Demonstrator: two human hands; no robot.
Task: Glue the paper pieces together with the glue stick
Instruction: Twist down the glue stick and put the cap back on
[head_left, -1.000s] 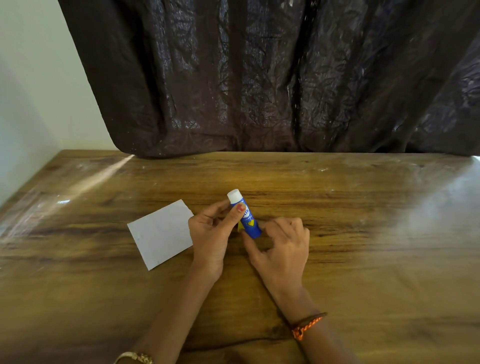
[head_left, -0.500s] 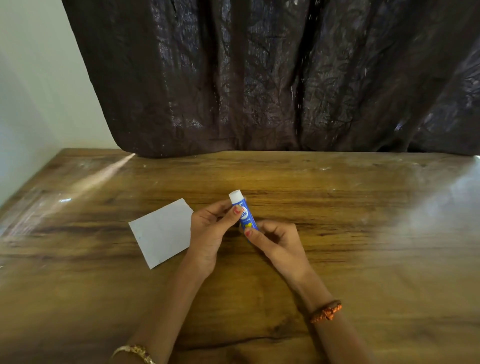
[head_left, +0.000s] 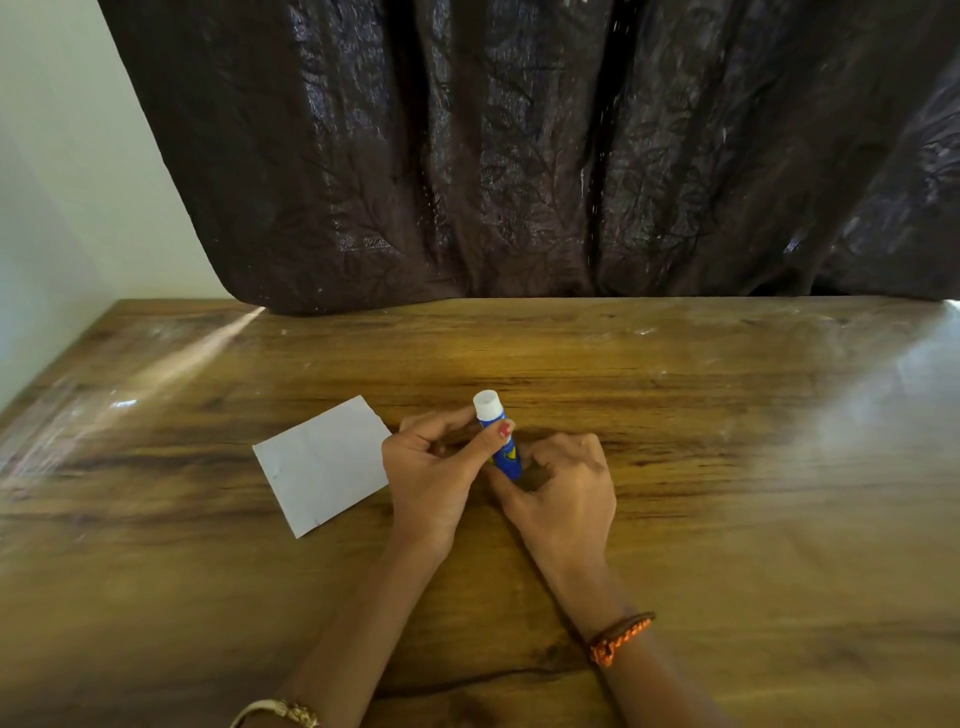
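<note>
I saw the glue stick (head_left: 500, 441) near the middle of the wooden table (head_left: 727, 467): a short blue tube with a yellow mark on its label and a white top end that looked open, tilted up and away from me. My left hand (head_left: 434, 475) gripped its upper part, thumb across the blue body just under the white end, other fingers curled behind it. My right hand (head_left: 563, 491) had its fingers curled around the tube's lower end, close to the tabletop; I could not tell whether the base touched the wood. A pale sheet of paper (head_left: 324, 462) lay flat just left of my left hand, one corner tucked behind it.
</note>
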